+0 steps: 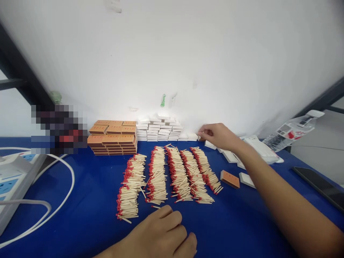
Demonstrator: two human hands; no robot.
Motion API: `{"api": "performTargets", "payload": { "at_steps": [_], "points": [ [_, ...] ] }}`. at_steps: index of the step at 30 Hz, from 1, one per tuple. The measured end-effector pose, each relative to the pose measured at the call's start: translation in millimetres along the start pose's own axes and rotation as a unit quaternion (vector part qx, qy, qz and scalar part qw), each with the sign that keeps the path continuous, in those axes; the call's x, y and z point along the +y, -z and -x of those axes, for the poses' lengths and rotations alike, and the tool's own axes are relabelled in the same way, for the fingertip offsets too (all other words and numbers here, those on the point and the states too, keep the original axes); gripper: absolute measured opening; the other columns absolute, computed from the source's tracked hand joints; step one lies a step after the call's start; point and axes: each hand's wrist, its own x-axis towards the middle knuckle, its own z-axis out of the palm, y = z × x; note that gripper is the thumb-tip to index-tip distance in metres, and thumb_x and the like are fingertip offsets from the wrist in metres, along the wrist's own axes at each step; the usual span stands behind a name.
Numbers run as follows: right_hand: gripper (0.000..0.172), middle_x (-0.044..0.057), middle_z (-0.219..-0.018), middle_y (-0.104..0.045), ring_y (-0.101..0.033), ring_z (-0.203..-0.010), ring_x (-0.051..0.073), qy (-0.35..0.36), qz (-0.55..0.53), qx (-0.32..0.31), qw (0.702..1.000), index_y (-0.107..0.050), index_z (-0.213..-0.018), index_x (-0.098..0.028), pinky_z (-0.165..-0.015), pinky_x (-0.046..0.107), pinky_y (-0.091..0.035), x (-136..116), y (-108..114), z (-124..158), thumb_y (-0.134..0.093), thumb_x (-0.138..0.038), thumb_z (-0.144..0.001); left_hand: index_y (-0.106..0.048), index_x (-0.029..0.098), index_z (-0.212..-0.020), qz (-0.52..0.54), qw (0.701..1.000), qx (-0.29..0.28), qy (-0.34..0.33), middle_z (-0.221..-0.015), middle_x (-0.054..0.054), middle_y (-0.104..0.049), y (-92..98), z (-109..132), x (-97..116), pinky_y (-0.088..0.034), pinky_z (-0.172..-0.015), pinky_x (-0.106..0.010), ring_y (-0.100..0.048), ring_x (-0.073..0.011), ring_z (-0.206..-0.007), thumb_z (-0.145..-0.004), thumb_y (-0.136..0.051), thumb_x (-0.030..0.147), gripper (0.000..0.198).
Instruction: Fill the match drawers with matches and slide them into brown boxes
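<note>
At the front of the blue table my left hand (163, 234) rests with its fingers curled into a loose fist; nothing shows in it, though the palm is hidden. My right hand (216, 134) reaches to the wall, its fingertips pinched on a small matchbox (201, 139), of which only a brown edge shows. Beside that box runs a row of white matchbox trays (158, 130), stacked higher toward the left. Between my hands lie several long rows of red-tipped matches (178, 172). An orange matchbox (230, 178) lies flat near my right forearm, next to a white tray (246, 180).
Orange matchboxes (113, 139) form a stepped stack at the back left. A power strip (16, 182) with white cables (73, 175) lies at the left. To the right are a plastic bottle (292, 130), a white packet (262, 148) and a dark phone (319, 184).
</note>
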Motion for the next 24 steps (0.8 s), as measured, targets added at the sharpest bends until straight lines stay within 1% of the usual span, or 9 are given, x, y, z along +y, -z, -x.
{"api": "performTargets", "payload": {
  "at_steps": [2, 4, 7, 9, 13, 16, 19, 22, 24],
  "points": [
    [0.027, 0.006, -0.083, -0.077, -0.066, -0.072, 0.021, -0.033, 0.013, -0.034, 0.999, -0.076, -0.084, -0.023, -0.067, 0.033, -0.045, 19.7, 10.9, 19.6, -0.060, -0.041, -0.097, -0.068, 0.011, -0.087, 0.000, 1.000, 0.004, -0.001, -0.056, 0.002, -0.053, 0.7, -1.2, 0.4, -0.038, -0.056, -0.032, -0.050, -0.0154, -0.059, -0.095, -0.065, 0.011, 0.008],
    [0.024, 0.006, -0.087, -0.078, -0.067, -0.076, 0.023, -0.073, 0.038, -0.049, 0.995, -0.076, -0.081, -0.024, -0.069, 0.034, -0.046, 43.1, 13.2, 38.4, -0.065, -0.041, -0.092, -0.067, 0.011, -0.085, -0.001, 1.000, 0.003, -0.002, -0.056, 0.002, -0.053, 0.6, -1.6, 1.5, -0.038, -0.057, -0.032, -0.050, -0.0157, -0.060, -0.095, -0.065, 0.011, 0.010],
    [0.015, 0.006, -0.090, -0.078, -0.068, -0.078, 0.023, -0.098, 0.055, -0.051, 0.992, -0.076, -0.086, -0.023, -0.071, 0.035, -0.048, 70.7, 3.1, 54.8, -0.067, -0.034, -0.089, -0.066, 0.013, -0.084, -0.001, 1.000, 0.003, 0.006, -0.056, 0.002, -0.051, -1.3, -1.2, 4.2, -0.036, -0.057, -0.033, -0.047, -0.0158, -0.059, -0.094, -0.066, 0.013, 0.010],
    [0.013, 0.007, -0.088, -0.077, -0.068, -0.078, 0.023, -0.095, 0.068, -0.051, 0.992, -0.075, -0.085, -0.022, -0.071, 0.034, -0.048, 77.1, -7.0, 55.4, -0.067, -0.032, -0.087, -0.066, 0.013, -0.084, 0.005, 1.000, 0.003, 0.017, -0.056, 0.002, -0.051, -2.9, -1.1, 5.8, -0.034, -0.056, -0.033, -0.045, -0.0159, -0.059, -0.094, -0.066, 0.014, 0.010],
    [0.014, 0.009, -0.095, -0.076, -0.069, -0.084, 0.025, -0.073, 0.116, -0.008, 0.991, -0.071, -0.094, -0.019, -0.071, 0.032, -0.046, 66.2, -22.8, 42.3, -0.069, -0.031, -0.087, -0.066, 0.013, -0.085, 0.011, 1.000, 0.000, 0.019, -0.057, 0.001, -0.052, -4.9, -1.3, 6.0, -0.035, -0.058, -0.033, -0.046, -0.0162, -0.061, -0.095, -0.065, 0.015, 0.010],
    [0.006, 0.011, -0.096, -0.075, -0.068, -0.088, 0.025, -0.051, 0.117, -0.021, 0.992, -0.071, -0.087, -0.019, -0.073, 0.032, -0.046, 52.4, -28.2, 35.5, -0.066, -0.022, -0.089, -0.067, 0.013, -0.087, 0.011, 1.000, 0.001, 0.022, -0.057, 0.002, -0.053, -5.3, -0.8, 4.2, -0.035, -0.059, -0.033, -0.045, -0.0161, -0.061, -0.094, -0.066, 0.014, 0.007],
    [0.011, 0.010, -0.094, -0.074, -0.067, -0.086, 0.024, -0.031, 0.106, -0.025, 0.994, -0.070, -0.084, -0.020, -0.074, 0.032, -0.045, 39.0, -26.3, 34.8, -0.062, -0.021, -0.092, -0.067, 0.013, -0.086, 0.011, 1.000, -0.003, 0.022, -0.057, 0.002, -0.052, -4.6, 0.2, 3.1, -0.035, -0.059, -0.033, -0.046, -0.0160, -0.061, -0.093, -0.069, 0.015, 0.007],
    [0.014, 0.009, -0.094, -0.073, -0.066, -0.086, 0.024, 0.015, 0.063, 0.011, 0.998, -0.070, -0.092, -0.020, -0.074, 0.032, -0.045, 22.3, -20.5, 29.3, -0.059, -0.026, -0.097, -0.066, 0.013, -0.084, 0.009, 1.000, -0.011, 0.013, -0.057, 0.002, -0.053, -3.5, 0.4, 3.0, -0.037, -0.059, -0.033, -0.048, -0.0158, -0.060, -0.092, -0.071, 0.015, 0.010],
    [0.014, 0.009, -0.094, -0.071, -0.065, -0.086, 0.024, 0.043, 0.046, 0.037, 0.997, -0.070, -0.093, -0.019, -0.074, 0.033, -0.045, 9.5, -18.8, 18.8, -0.058, -0.024, -0.098, -0.065, 0.013, -0.083, 0.007, 1.000, -0.012, 0.010, -0.056, 0.002, -0.052, -3.0, 0.2, 2.9, -0.037, -0.058, -0.033, -0.049, -0.0157, -0.060, -0.093, -0.070, 0.015, 0.011]
  ]
}}
